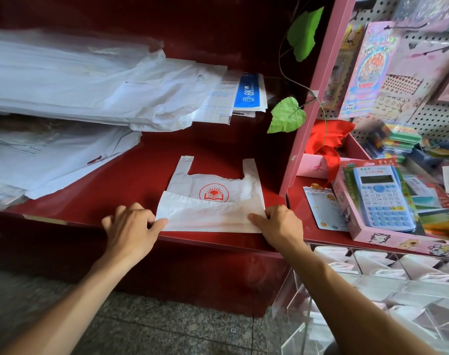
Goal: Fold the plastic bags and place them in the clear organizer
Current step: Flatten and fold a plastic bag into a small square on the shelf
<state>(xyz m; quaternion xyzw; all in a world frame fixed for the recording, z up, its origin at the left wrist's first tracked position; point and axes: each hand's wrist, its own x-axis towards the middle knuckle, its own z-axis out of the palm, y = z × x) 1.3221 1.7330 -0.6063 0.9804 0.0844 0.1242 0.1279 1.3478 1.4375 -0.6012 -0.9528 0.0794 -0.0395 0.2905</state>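
Both forearms came in from the bottom edge, elbows cut off. Clear organizer (372,290) sat lower right, under the worktop lip, partly out of frame; hard transparent dividers, folded white bags in the compartments, count not readable through the glare. Left hand (131,226) pinched the bag's lower-left corner, thumb on top, other fingers curled on the worktop (110,175) beside it. Right hand (277,224) pinched the lower-right corner, thumb on the folded flap, fingertips hidden under it. Plastic bag (210,201) lay flat near the front edge of the red worktop: thin, crinkled, white, vest type, bottom folded up over the lower part of a red sun-and-book logo, two handles pointing away. Print under the flap not legible. Bare red surface around the bag on the far side and left; front edge just beside both hands. Further left, a stack of flat white bags (64,80), blurred, cut by the frame. Behind it, papers with a blue 8K pack (249,93). Right: pink post (310,98), green fake leaves (287,115), boxed calculator (382,198) close to the right hand's side, stationery on the pegboard hard to make out.
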